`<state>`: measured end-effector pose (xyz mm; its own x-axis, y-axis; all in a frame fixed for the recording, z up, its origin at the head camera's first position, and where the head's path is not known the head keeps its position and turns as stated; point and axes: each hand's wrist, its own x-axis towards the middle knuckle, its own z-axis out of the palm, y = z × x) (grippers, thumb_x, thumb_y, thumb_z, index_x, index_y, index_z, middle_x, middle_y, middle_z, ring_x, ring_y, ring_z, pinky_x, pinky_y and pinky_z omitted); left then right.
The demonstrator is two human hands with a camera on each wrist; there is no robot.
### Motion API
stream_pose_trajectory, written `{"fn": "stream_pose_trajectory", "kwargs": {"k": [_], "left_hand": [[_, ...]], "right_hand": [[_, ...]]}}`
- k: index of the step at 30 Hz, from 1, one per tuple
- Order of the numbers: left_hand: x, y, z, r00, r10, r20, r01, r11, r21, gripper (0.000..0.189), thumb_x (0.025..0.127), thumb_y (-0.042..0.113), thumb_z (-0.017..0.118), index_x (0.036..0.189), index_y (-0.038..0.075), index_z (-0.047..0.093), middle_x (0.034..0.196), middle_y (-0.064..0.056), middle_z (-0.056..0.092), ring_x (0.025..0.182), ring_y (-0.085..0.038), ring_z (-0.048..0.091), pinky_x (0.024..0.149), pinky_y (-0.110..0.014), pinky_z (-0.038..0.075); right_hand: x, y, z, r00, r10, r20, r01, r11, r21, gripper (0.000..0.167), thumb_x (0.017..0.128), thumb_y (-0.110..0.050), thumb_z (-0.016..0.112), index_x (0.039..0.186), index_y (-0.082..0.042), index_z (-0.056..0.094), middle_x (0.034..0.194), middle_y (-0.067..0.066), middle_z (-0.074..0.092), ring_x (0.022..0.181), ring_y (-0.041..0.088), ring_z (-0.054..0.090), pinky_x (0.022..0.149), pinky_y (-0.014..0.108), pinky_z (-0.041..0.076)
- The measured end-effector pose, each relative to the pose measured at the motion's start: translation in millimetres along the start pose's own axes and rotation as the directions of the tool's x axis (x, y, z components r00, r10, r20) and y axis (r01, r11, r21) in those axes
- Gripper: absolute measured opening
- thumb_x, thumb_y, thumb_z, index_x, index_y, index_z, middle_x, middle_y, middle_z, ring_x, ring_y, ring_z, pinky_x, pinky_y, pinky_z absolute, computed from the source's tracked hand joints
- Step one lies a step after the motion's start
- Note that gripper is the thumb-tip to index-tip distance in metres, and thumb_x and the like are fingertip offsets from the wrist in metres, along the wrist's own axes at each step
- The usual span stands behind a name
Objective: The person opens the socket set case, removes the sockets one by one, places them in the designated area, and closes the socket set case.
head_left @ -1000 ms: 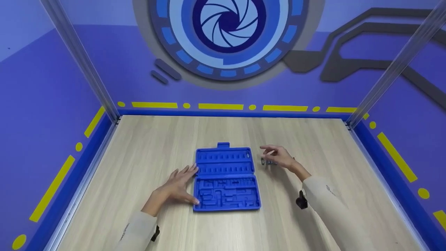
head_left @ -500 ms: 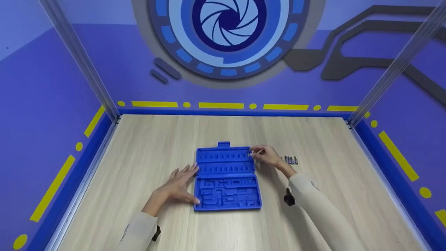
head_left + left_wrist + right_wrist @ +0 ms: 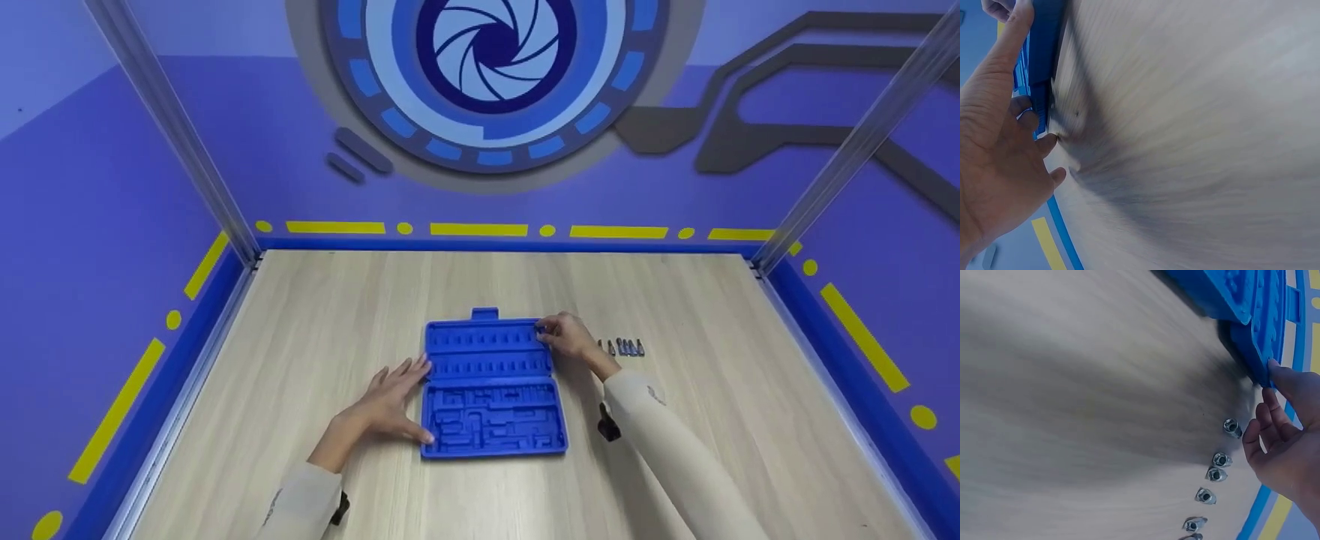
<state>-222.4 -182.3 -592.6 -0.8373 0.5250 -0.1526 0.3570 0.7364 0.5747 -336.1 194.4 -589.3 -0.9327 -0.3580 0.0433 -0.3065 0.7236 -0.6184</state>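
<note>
An open blue socket case with moulded slots lies flat mid-table, its latch tab away from me. My left hand spreads along the case's left side, thumb at the near-left corner and fingertips near the hinge. At the far-right corner, my right hand has thumb and fingers bent over the end slot, pinching a small silver socket mostly hidden by the fingertips. In the right wrist view the thumb lies on the case rim, the other fingers curled below it.
Several silver sockets stand in a loose row right of the case; the right wrist view shows their hollow ends. Blue panels with yellow marks wall the wooden table at the back and sides.
My right hand has moved left from over the sockets to the case's far-right corner, uncovering more of the row. My left hand stays at the case's left side.
</note>
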Motion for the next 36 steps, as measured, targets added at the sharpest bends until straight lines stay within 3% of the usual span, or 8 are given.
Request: {"fn": "stream_pose_trajectory", "kwargs": {"k": [4, 9, 12, 25, 30, 34, 36], "left_hand": [[-1.7, -0.2, -0.2, 1.000, 0.001, -0.005, -0.001, 1.000, -0.010, 0.133, 0.063, 0.056, 0.093, 0.163, 0.005, 0.021, 0.171, -0.018, 0.015, 0.158, -0.045, 0.012, 0.125, -0.070, 0.003], [-0.2, -0.3, 0.7, 1.000, 0.005, 0.004, -0.005, 1.000, -0.018, 0.132, 0.065, 0.055, 0.093, 0.163, 0.005, 0.020, 0.171, -0.017, 0.014, 0.158, -0.045, 0.012, 0.125, -0.070, 0.003], [2.4, -1.2, 1.7, 1.000, 0.008, 0.011, -0.008, 1.000, -0.018, 0.131, 0.066, 0.054, 0.093, 0.163, 0.005, 0.020, 0.172, -0.017, 0.014, 0.158, -0.046, 0.012, 0.125, -0.071, 0.004], [3.1, -2.7, -0.1, 1.000, 0.020, 0.002, -0.020, 0.999, -0.025, 0.131, 0.065, 0.054, 0.092, 0.162, 0.003, 0.021, 0.171, -0.018, 0.014, 0.157, -0.047, 0.012, 0.124, -0.071, 0.004], [3.2, -2.6, 1.1, 1.000, 0.018, 0.003, -0.018, 1.000, -0.018, 0.132, 0.065, 0.055, 0.093, 0.162, 0.004, 0.021, 0.171, -0.018, 0.014, 0.157, -0.046, 0.012, 0.124, -0.071, 0.004], [2.9, -2.8, 1.8, 1.000, 0.013, 0.005, -0.013, 1.000, -0.012, 0.132, 0.064, 0.056, 0.092, 0.163, 0.004, 0.021, 0.171, -0.017, 0.014, 0.157, -0.046, 0.012, 0.125, -0.071, 0.004], [3.1, -2.6, 1.6, 1.000, 0.011, 0.006, -0.011, 1.000, -0.010, 0.133, 0.064, 0.058, 0.092, 0.163, 0.005, 0.021, 0.172, -0.017, 0.014, 0.158, -0.046, 0.012, 0.125, -0.070, 0.004]], "right_hand": [[3.9, -8.5, -2.0, 0.998, 0.057, 0.023, -0.055, 0.994, -0.099, 0.026, 0.094, -0.007, 0.071, 0.116, 0.006, 0.073, 0.099, 0.021, 0.067, 0.091, 0.031, 0.062, 0.080, 0.045, 0.055], [8.0, -20.5, -5.0, 0.988, 0.145, 0.054, -0.126, 0.957, -0.261, 0.028, 0.093, -0.013, 0.075, 0.117, 0.000, 0.075, 0.113, 0.020, 0.065, 0.107, 0.036, 0.063, 0.090, 0.054, 0.058], [9.3, -25.4, -6.5, 0.983, 0.173, 0.066, -0.146, 0.943, -0.298, 0.026, 0.092, -0.014, 0.076, 0.115, -0.001, 0.077, 0.118, 0.020, 0.064, 0.113, 0.039, 0.062, 0.092, 0.058, 0.057], [12.7, -15.5, -3.6, 0.977, 0.201, 0.066, -0.188, 0.969, -0.161, 0.026, 0.092, -0.008, 0.075, 0.114, 0.003, 0.070, 0.109, 0.022, 0.063, 0.104, 0.034, 0.061, 0.094, 0.048, 0.055], [14.5, 3.6, 2.4, 0.995, 0.103, -0.014, -0.104, 0.990, -0.096, 0.022, 0.085, -0.009, 0.082, 0.102, -0.002, 0.070, 0.096, 0.015, 0.061, 0.089, 0.028, 0.061, 0.080, 0.041, 0.056], [10.0, 6.4, 5.3, 0.995, 0.023, -0.096, -0.029, 0.997, -0.066, 0.019, 0.081, -0.008, 0.085, 0.090, -0.007, 0.069, 0.089, 0.010, 0.062, 0.082, 0.025, 0.061, 0.072, 0.038, 0.054], [4.7, -4.2, 2.3, 0.993, 0.041, -0.108, -0.047, 0.997, -0.054, 0.017, 0.081, -0.004, 0.084, 0.088, -0.005, 0.069, 0.090, 0.011, 0.064, 0.085, 0.027, 0.063, 0.074, 0.042, 0.056]]}}
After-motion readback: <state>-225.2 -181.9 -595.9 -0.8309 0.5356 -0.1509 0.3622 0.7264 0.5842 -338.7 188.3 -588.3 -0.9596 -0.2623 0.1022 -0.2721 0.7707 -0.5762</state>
